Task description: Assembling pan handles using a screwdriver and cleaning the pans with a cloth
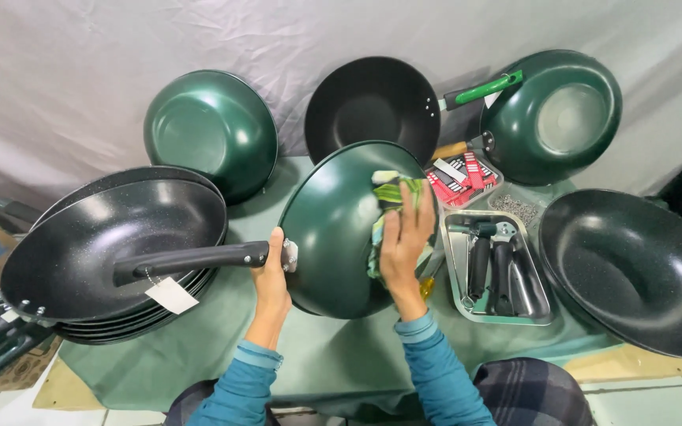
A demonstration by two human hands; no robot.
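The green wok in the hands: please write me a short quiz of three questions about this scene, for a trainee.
1. True or false: the left hand holds the green wok at the handle.
2. What does the right hand press on the wok?
A. a cloth
B. a spoon
C. a lid
3. Fill in: the spare black handles lie in a metal ____ to the right of the wok.

Key:
1. True. The fingers grip where the handle meets the wok.
2. A. A green patterned cloth lies under the palm, on the wok's outer side.
3. tray; the black handles lie inside it.
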